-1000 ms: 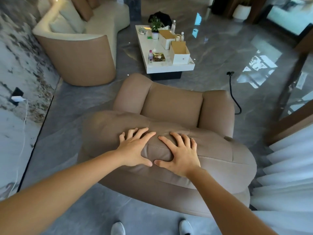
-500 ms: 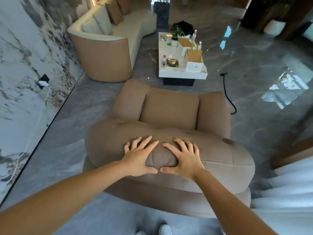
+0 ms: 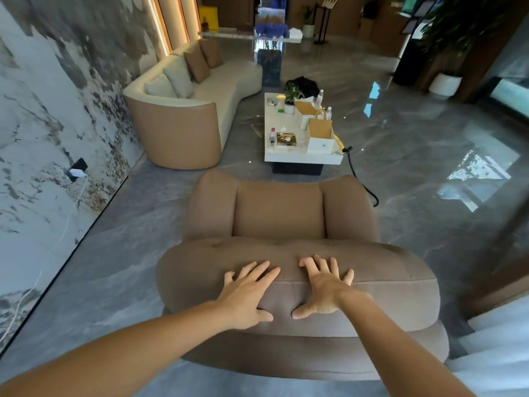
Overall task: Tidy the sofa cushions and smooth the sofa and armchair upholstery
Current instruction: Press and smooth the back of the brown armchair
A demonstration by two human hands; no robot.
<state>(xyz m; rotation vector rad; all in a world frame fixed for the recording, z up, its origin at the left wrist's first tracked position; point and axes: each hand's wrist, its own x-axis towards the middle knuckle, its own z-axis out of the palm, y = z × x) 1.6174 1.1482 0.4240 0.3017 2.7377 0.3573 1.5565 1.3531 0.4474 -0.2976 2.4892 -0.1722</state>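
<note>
At the far left a marbled wall (image 3: 43, 138) runs along the room, with a white charger (image 3: 76, 173) plugged into a dark socket low on it and a thin cable hanging down. Right of that, a curved cream sofa (image 3: 200, 110) with a tan outer shell stands against the wall; 4 cushions (image 3: 183, 73) lean along its back, 2 pale ones nearer the camera and 2 tan ones beyond them.

In the middle foreground sits the tan armchair (image 3: 279, 210), seen from behind and above. The left hand (image 3: 246, 293) lies flat on top of its padded backrest, fingers spread, thumb pressed to the rear face; it grips nothing. Just beside it, not touching, the right hand (image 3: 325, 287) rests the same way, fingers fanned over the top seam, thumb down the back, also holding nothing.

Beyond the armchair a white coffee table (image 3: 286, 156) carries 2 open boxes (image 3: 320, 136), bottles and a small potted plant (image 3: 290, 98). A black cable (image 3: 360, 179) curls on the glossy grey floor (image 3: 429, 156) to the right.
</note>
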